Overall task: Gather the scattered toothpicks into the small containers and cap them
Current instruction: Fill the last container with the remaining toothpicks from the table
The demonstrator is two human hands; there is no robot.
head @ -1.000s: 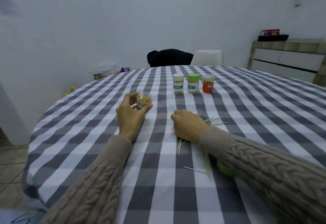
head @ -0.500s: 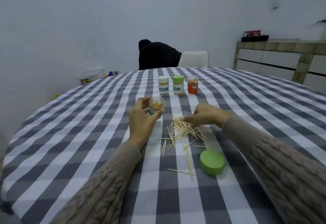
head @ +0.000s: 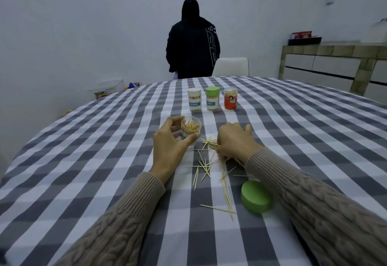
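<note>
Now the left hand (head: 167, 150) grips the open jar (head: 190, 131) mid-table; the right hand (head: 234, 140) curls over the toothpicks (head: 206, 166). Best to bunch them parallel, then tip in.

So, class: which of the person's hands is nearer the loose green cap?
Right. The right hand lies just beyond the green cap; the left hand holds the open container, farther left.

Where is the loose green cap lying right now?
In the head view, the green cap lies flat on the checked tablecloth, near and to the right, beside the right sleeve and just right of the scattered toothpicks.
</note>
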